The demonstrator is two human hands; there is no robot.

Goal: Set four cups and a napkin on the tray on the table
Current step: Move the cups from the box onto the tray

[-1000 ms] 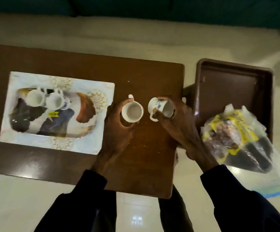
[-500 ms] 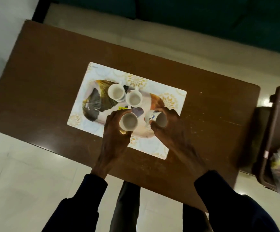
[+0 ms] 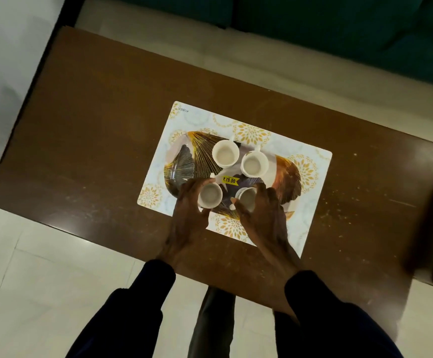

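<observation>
Head view: left hand (image 3: 188,202) clamped on one cup (image 3: 209,195), right hand (image 3: 260,210) on another (image 3: 247,198), both low over the tray (image 3: 181,164) on the table (image 3: 101,130); hasty release may knock the two seated cups (image 3: 225,154).

A dark brown wooden tabletop (image 3: 107,125) — scuffed and speckled — carries a white placemat (image 3: 311,200) with gold floral medallions lying flat at its middle.

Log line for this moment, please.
stage: placing cups | left hand: on near-left cup | right hand: on near-right cup | tray: two far cups set | napkin: not seen
</observation>
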